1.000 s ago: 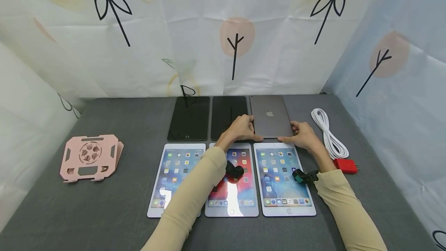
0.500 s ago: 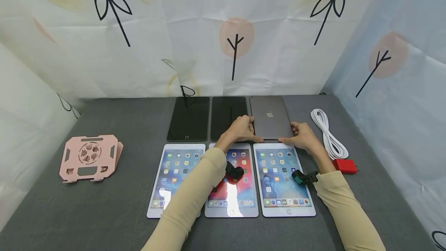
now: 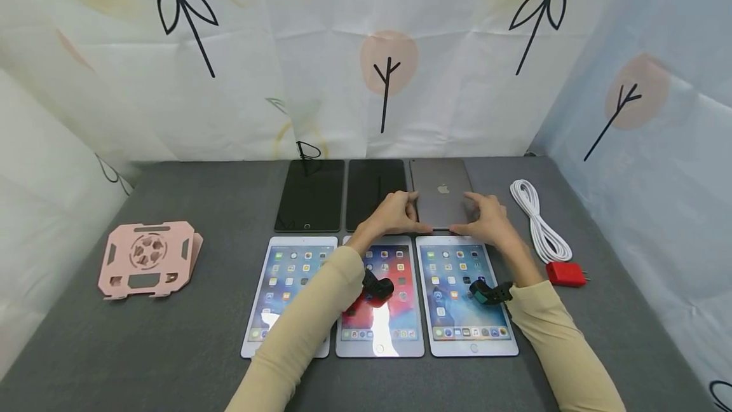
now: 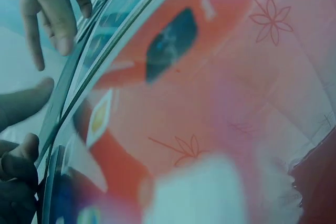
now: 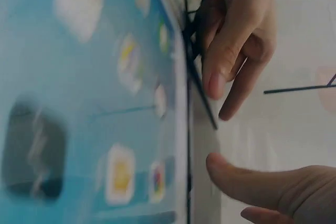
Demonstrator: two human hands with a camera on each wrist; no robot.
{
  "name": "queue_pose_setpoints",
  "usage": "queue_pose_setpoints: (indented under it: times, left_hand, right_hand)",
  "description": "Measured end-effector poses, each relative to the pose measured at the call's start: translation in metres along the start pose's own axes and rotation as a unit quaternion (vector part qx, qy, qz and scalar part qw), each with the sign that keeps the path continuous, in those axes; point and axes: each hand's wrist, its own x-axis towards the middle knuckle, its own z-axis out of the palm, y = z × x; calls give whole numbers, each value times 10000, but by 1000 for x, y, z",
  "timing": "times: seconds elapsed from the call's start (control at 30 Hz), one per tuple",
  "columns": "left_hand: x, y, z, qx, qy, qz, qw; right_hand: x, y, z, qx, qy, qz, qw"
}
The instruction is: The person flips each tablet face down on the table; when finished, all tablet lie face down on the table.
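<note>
A grey tablet [image 3: 443, 199] with an apple logo lies back-up at the right of the far row. My left hand [image 3: 391, 213] is at its near left corner, the forefinger by the left side and the thumb by the near edge. My right hand [image 3: 488, 218] is over its near right corner, thumb and fingers apart with nothing between them. The right wrist view shows the right thumb [image 5: 252, 184] extended, and the left hand [image 5: 236, 40] opposite. Whether the left fingertips touch the grey tablet is hard to tell.
Two black-screened tablets [image 3: 311, 196] lie left of the grey one. In front is a row of white tablets [image 3: 473, 348] with lit screens. A coiled white cable [image 3: 540, 221] and red charger [image 3: 566, 274] are at right, a pink stand [image 3: 150, 259] at left.
My right hand has left the grey tablet's right side and shifted leftward, so its fingers are now over the tablet's back. The left hand has hardly moved; the tablets stay in place.
</note>
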Motion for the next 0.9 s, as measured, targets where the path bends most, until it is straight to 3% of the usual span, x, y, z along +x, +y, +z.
queue_pose_setpoints:
  times: [0.2,0.6,0.9]
  left_hand:
    - [-13,-7,-14,279,11,191,9994]
    - [-59,-24,-66,1149,202,-244,9929]
    - [-85,-50,-85,1247,369,-531,9901]
  right_hand:
    - [-2,-21,1,213,-182,-287,9992]
    - [6,-50,18,560,-353,-463,9967]
    - [14,-61,37,755,-699,-346,9941]
